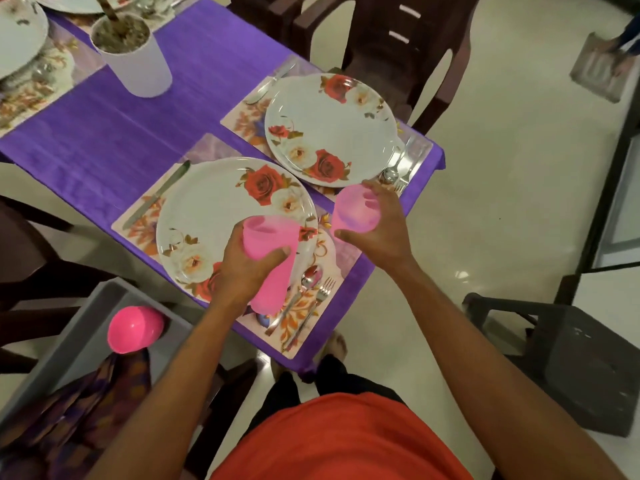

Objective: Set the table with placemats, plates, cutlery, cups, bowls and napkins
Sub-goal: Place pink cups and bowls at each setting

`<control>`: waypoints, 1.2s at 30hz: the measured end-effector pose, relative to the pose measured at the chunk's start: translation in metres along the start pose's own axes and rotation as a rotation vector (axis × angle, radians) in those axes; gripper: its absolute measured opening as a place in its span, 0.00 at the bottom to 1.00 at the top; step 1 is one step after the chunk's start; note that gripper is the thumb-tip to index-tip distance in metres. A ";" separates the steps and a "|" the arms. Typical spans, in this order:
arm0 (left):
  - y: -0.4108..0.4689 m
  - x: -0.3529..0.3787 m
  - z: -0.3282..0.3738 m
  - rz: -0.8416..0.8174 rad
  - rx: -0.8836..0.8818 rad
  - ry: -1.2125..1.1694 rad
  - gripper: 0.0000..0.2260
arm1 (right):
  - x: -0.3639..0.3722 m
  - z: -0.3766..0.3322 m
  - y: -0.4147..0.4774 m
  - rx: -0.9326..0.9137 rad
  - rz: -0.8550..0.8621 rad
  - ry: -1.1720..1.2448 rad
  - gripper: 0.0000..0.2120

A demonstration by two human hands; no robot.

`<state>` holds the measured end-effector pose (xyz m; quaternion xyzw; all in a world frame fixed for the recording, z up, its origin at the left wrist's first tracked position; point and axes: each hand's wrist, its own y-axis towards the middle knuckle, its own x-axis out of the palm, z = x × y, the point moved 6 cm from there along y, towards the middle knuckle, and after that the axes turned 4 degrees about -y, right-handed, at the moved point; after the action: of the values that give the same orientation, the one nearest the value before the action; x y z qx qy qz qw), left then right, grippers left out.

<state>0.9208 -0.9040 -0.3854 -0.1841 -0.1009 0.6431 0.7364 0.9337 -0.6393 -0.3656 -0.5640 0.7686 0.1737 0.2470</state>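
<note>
Cup stage is going on. The left hand (242,271) is holding a pink cup (270,247) over the near plate (214,216), fingers wrapping round its side. The right hand (381,226) is gripping a second pink cup (353,213), tilted, above the bench (121,133) edge between the two placemats; touching down or not, can't tell.

Done at these two seats:
- near placemat (138,220) and far placemat (242,119)
- both plates, including the far plate (329,129)
- a knife (159,195), spoon (308,278) and fork (320,299)

Left, I'm judging: both cups, bowls and napkins. A pink bowl (135,329) and patterned cloth (86,410) are waiting in the grey bin (86,313).
</note>
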 end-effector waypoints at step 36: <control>0.122 -0.145 0.026 0.558 -0.079 -0.268 0.32 | 0.248 -0.147 0.208 -0.372 -0.218 -0.089 0.49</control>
<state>0.7779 -1.0301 -0.3980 -0.1469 -0.1675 0.8346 0.5037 0.6481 -0.8502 -0.3911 -0.6715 0.6461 0.3092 0.1897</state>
